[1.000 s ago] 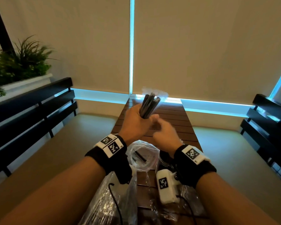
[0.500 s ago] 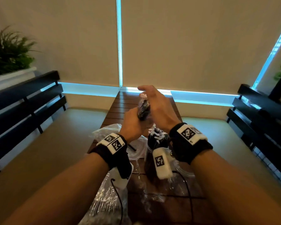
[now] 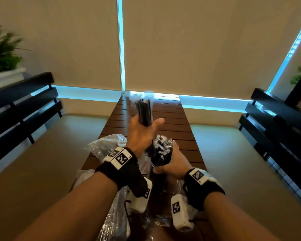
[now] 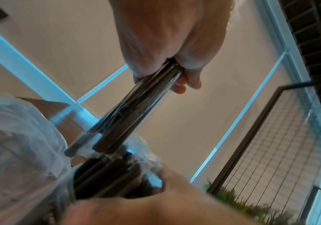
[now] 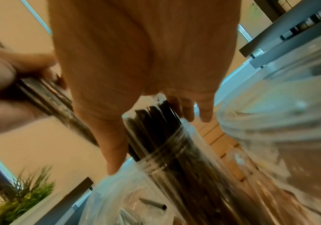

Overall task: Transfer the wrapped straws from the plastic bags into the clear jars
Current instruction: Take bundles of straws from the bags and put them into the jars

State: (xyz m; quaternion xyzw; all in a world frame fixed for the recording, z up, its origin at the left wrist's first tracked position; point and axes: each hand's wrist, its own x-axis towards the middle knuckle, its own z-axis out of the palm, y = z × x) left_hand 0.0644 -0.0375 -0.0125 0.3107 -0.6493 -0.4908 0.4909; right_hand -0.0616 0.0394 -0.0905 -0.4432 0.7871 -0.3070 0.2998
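A narrow slatted wooden table [image 3: 172,122] runs away from the person toward drawn beige blinds; its far half is bare, while the near half is crowded with crumpled plastic bags [image 3: 104,146]. Black slatted benches [image 3: 21,108] stand well apart from the table on both sides, with open floor between.

The left hand [image 3: 142,131] is raised above the table, fingers curled round a bundle of dark wrapped straws [image 3: 143,110] held nearly upright, thumb stretched out to the right. Just below and nearer the person, the right hand [image 3: 174,162] wraps around the neck of a clear jar [image 3: 156,173] standing on the table, already packed with dark straws whose wrapper ends stick out of the top.

The left wrist view shows the bundle's lower ends [image 4: 90,147] hanging just above the jar's straws [image 4: 105,175], a gap the head view hides. The right wrist view shows a second, wider clear jar [image 5: 283,106] just beside the first, and a few loose straws [image 5: 153,204] lying inside a bag
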